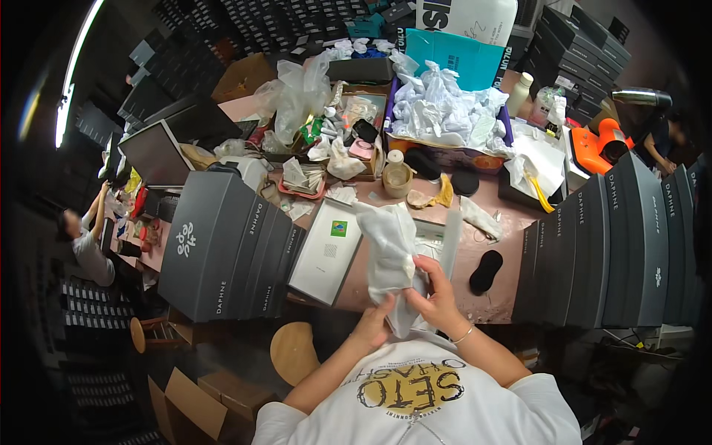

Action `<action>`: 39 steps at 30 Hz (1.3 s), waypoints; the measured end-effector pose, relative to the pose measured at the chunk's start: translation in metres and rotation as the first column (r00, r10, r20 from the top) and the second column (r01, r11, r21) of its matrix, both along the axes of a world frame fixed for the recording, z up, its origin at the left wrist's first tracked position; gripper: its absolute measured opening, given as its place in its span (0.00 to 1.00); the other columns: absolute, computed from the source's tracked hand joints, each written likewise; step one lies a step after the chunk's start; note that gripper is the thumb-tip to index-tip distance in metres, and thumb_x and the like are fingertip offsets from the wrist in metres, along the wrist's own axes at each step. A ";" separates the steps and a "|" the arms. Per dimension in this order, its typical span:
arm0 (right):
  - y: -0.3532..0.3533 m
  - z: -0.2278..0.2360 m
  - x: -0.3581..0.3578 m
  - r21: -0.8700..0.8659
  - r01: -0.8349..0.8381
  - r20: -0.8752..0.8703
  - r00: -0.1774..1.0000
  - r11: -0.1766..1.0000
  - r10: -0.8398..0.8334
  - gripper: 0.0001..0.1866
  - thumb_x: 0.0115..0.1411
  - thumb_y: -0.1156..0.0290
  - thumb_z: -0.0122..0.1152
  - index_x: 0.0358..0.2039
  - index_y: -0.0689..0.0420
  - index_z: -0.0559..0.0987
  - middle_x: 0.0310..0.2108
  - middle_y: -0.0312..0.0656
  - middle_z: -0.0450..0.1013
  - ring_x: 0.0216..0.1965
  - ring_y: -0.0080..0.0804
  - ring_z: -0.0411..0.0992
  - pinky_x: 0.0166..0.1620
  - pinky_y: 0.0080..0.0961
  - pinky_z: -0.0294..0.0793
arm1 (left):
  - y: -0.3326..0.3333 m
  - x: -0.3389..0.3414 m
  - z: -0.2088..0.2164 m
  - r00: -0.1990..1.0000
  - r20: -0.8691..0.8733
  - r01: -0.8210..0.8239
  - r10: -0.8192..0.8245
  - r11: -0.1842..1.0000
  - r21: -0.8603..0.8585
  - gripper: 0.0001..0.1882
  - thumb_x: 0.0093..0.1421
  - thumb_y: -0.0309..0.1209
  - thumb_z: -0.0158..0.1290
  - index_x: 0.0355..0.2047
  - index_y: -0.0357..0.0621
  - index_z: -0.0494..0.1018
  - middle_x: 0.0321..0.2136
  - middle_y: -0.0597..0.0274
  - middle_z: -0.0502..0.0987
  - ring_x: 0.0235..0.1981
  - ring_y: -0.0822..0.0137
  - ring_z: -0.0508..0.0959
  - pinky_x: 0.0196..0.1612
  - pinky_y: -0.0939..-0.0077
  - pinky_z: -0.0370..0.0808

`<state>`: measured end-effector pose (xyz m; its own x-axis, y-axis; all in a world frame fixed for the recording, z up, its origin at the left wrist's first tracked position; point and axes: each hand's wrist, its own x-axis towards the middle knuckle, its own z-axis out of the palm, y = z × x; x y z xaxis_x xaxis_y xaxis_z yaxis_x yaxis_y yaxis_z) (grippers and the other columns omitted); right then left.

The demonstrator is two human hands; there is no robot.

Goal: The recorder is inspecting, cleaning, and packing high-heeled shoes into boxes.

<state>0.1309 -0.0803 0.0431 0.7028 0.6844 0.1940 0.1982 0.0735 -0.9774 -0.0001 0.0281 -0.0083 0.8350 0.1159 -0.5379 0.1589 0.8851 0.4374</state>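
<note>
Both my hands hold a long, crumpled white tissue-wrapped bundle upright over the table's near edge; what is inside is hidden. My left hand grips its lower left side, fingers partly behind the wrap. Higher up on the right, my right hand pinches the white wrap between thumb and fingers. Directly behind the bundle lies an open shoe box with white lining, mostly covered from view. An upturned box lid, white inside with a small green picture, rests to the left. A black piece narrowed at its middle lies right of my right hand.
Dark shoe boxes stand in rows at the left and right. A carton of crumpled white paper sits at the back, near a jar and an orange tape dispenser. Another person works at far left.
</note>
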 end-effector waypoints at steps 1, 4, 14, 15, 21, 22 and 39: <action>-0.004 0.000 0.004 0.060 -0.032 -0.181 0.983 0.998 0.042 0.27 0.56 0.76 0.59 0.56 0.62 0.64 0.54 0.43 0.65 0.55 0.30 0.63 0.59 0.28 0.61 | 0.009 0.001 0.014 0.981 0.180 0.057 -0.075 0.993 0.101 0.50 0.51 0.56 0.59 0.65 0.46 0.49 0.61 0.62 0.60 0.62 0.62 0.61 0.64 0.62 0.56; -0.005 0.012 0.018 0.201 -0.072 -0.542 0.822 0.977 0.173 0.22 0.60 0.75 0.55 0.55 0.63 0.66 0.51 0.40 0.67 0.51 0.26 0.66 0.55 0.24 0.64 | 0.042 0.008 0.040 0.895 0.439 0.056 -0.076 0.997 0.059 0.57 0.47 0.68 0.52 0.66 0.42 0.46 0.63 0.56 0.58 0.64 0.58 0.59 0.66 0.60 0.53; -0.015 0.040 -0.003 -0.235 -0.188 0.028 0.979 0.954 0.200 0.14 0.60 0.70 0.59 0.45 0.61 0.74 0.46 0.41 0.71 0.45 0.28 0.70 0.45 0.25 0.70 | 0.032 0.012 0.007 0.953 0.111 -0.303 0.283 0.917 0.260 0.34 0.59 0.54 0.52 0.55 0.40 0.64 0.46 0.58 0.73 0.46 0.65 0.76 0.49 0.69 0.74; -0.018 0.045 -0.010 -0.308 -0.234 0.188 0.935 0.922 0.300 0.15 0.59 0.70 0.60 0.45 0.61 0.74 0.46 0.40 0.71 0.46 0.28 0.70 0.45 0.26 0.71 | 0.031 0.010 0.006 0.929 0.066 -0.367 0.363 0.891 0.266 0.32 0.59 0.52 0.52 0.54 0.41 0.64 0.45 0.59 0.74 0.44 0.66 0.76 0.48 0.70 0.75; -0.026 0.003 0.002 -0.091 -0.284 -0.317 0.917 0.955 0.242 0.08 0.59 0.71 0.61 0.33 0.63 0.76 0.30 0.38 0.73 0.30 0.21 0.69 0.37 0.17 0.69 | 0.049 0.009 0.046 0.932 0.085 -0.358 0.353 0.932 0.053 0.38 0.61 0.61 0.37 0.55 0.38 0.63 0.49 0.51 0.72 0.48 0.54 0.74 0.54 0.59 0.70; -0.026 0.009 0.002 -0.173 -0.308 -0.206 0.940 0.935 0.271 0.08 0.59 0.72 0.61 0.33 0.63 0.76 0.30 0.38 0.73 0.30 0.21 0.69 0.36 0.17 0.69 | 0.052 0.008 0.034 0.933 0.061 -0.360 0.356 0.930 0.076 0.37 0.61 0.59 0.39 0.55 0.38 0.62 0.49 0.50 0.72 0.49 0.53 0.74 0.54 0.59 0.70; -0.025 0.025 -0.014 -0.473 -0.433 -0.103 0.892 0.767 0.440 0.21 0.54 0.73 0.60 0.48 0.65 0.70 0.42 0.57 0.70 0.45 0.52 0.70 0.49 0.35 0.69 | 0.036 0.028 0.034 0.932 -0.028 -0.336 0.361 0.892 0.301 0.36 0.63 0.59 0.39 0.55 0.39 0.63 0.48 0.54 0.71 0.46 0.62 0.75 0.51 0.66 0.72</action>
